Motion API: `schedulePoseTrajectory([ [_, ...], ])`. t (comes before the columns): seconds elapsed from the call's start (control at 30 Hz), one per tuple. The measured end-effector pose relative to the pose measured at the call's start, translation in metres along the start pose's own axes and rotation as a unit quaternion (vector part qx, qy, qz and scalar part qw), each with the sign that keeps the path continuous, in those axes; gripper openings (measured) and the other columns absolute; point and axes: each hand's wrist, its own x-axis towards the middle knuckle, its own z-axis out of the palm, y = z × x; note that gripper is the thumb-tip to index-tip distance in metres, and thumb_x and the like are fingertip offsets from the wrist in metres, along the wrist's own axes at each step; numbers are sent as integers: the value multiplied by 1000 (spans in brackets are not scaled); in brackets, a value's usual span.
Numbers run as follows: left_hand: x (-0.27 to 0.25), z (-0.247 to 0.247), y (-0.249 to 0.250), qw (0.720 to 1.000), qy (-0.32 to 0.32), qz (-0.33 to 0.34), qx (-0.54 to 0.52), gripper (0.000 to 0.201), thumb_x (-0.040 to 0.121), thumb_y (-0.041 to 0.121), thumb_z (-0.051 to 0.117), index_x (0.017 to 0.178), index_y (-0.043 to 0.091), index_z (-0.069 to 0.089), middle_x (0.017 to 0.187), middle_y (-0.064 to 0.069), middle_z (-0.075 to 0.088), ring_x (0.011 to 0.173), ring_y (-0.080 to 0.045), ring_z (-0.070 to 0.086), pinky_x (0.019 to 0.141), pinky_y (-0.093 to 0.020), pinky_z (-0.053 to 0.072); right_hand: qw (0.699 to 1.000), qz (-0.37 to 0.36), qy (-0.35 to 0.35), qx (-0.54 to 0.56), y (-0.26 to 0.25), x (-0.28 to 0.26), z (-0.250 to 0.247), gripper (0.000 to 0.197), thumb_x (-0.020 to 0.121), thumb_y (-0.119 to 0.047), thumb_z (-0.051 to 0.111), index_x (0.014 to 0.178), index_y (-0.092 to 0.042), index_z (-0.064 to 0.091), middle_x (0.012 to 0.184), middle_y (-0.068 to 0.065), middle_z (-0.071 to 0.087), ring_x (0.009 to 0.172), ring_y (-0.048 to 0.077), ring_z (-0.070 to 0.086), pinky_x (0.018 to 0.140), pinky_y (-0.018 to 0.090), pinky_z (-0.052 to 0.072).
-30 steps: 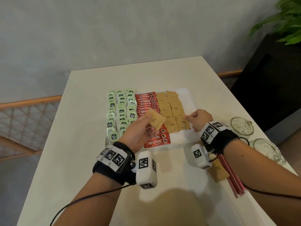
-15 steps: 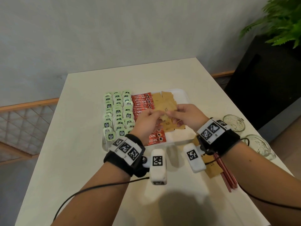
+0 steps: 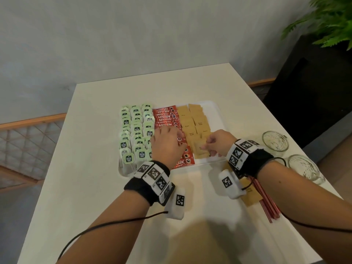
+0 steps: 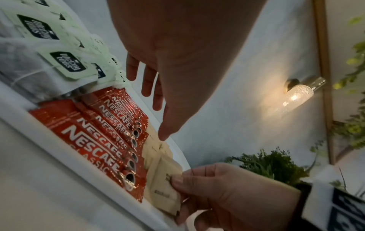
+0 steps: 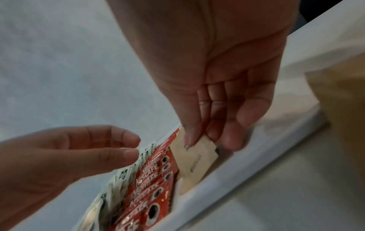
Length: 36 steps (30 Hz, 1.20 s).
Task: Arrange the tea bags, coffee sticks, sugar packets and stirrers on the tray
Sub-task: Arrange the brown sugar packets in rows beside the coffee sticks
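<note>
Now that the packet point(image 3: 200, 149) has passed from left hand to right, the head view is showing the right hand point(image 3: 219, 142) setting it down at the near end of the sugar rows on the tray point(image 3: 219, 115). A second ago the left hand point(image 3: 167, 143) was holding that packet up over the coffee sticks point(image 3: 166, 117) while the right was resting on the sugar; half a second ago both hands were meeting over the tray. Left hand is now hovering over the near sticks, back to camera, finger state not readable from here. Tea bags point(image 3: 136, 130) are filling the tray's left side, sticks the middle, sugar to their right. Stirrers point(image 3: 266, 199) and one more sugar packet point(image 3: 251, 195) are lying on the table point(image 3: 95, 168), under the right wrist, off the tray.

Left wrist view: left hand point(image 4: 177, 62) is empty, fingers point(image 4: 147, 81) straight and loosely spread above sticks point(image 4: 102, 129) and tea bags point(image 4: 65, 62). Right hand point(image 4: 227, 192) is pinching the packet point(image 4: 164, 187), thumb on top, just beside the sticks.

Right wrist view: right hand point(image 5: 227, 78) is gripping the packet point(image 5: 195, 157) by its corner between thumb and fingers, packet tilted, lower edge inside the tray wall point(image 5: 237, 184). Left hand point(image 5: 65, 156) is relaxed, holding nothing.

My read: the handover is done, so this packet is nearly placed; the spare packet and the stirrers are remaining.
</note>
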Motion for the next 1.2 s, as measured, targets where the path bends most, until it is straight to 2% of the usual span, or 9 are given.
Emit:
schedulePoseTrajectory([
  [0.1, 3, 7, 4, 998, -8, 33, 54, 31, 87, 40, 65, 115, 28, 59, 126, 3, 51, 122, -21, 39, 106, -39, 28, 1000, 9, 16, 1, -4, 6, 5, 19, 85, -30, 73, 88, -15, 62, 79, 10, 73, 65, 17, 63, 63, 28, 52],
  [0.27, 11, 18, 17, 989, -31, 88, 117, 33, 86, 39, 65, 116, 28, 56, 124, 2, 52, 119, -22, 42, 105, -41, 28, 998, 2, 62, -2, 2, 9, 2, 17, 84, -26, 72, 75, -19, 59, 77, 4, 69, 64, 17, 63, 61, 30, 53],
  [0.37, 17, 23, 25, 983, -67, 102, 140, 40, 83, 44, 66, 118, 27, 55, 126, 0, 51, 122, -25, 41, 107, -44, 25, 994, 8, 106, 10, 12, 12, -7, 25, 77, -25, 79, 88, -20, 57, 81, 0, 60, 66, 18, 57, 60, 30, 46],
  [0.43, 20, 27, 29, 977, -87, 108, 163, 41, 84, 47, 64, 119, 27, 56, 127, -1, 51, 123, -26, 40, 109, -46, 23, 995, 3, 96, -5, 17, 15, -9, 36, 72, -24, 84, 98, -21, 59, 78, -2, 54, 60, 14, 52, 62, 30, 46],
  [0.57, 26, 31, 28, 975, -95, 98, 178, 34, 84, 43, 64, 114, 29, 60, 126, -2, 50, 125, -27, 39, 110, -48, 21, 996, -19, 79, -41, 18, 23, -12, 34, 73, -19, 82, 101, -23, 64, 86, 1, 56, 57, 11, 50, 68, 32, 52],
  [0.77, 33, 26, 28, 968, -114, 107, 196, 31, 85, 37, 66, 114, 29, 60, 126, -2, 51, 125, -28, 38, 109, -49, 22, 994, -44, 54, -81, 9, 24, -24, 33, 77, -14, 77, 107, -25, 65, 91, -1, 56, 69, 10, 51, 60, 22, 42],
  [0.87, 28, 23, 31, 965, -112, 121, 204, 32, 87, 42, 63, 116, 27, 60, 126, -3, 51, 126, -28, 39, 112, -50, 20, 996, -42, 71, -36, 12, 3, -37, 40, 74, -21, 81, 108, -30, 62, 96, -4, 59, 72, 10, 55, 65, 24, 45],
  [1.03, 7, 19, 47, 962, -94, 180, 182, 35, 87, 40, 62, 121, 30, 59, 128, 1, 52, 125, -27, 40, 112, -46, 22, 992, -32, 112, 41, 40, -62, -56, 29, 78, -17, 79, 101, -28, 65, 89, -6, 66, 65, 18, 69, 63, 27, 55],
  [1.2, -20, 35, 70, 952, -111, 239, 155, 67, 91, 32, 61, 150, 33, 29, 146, 4, 42, 130, -25, 40, 111, -48, 23, 996, -12, 93, -5, 75, -106, -44, 28, 79, -12, 76, 102, -25, 68, 88, -6, 67, 80, 12, 64, 73, 29, 56],
])
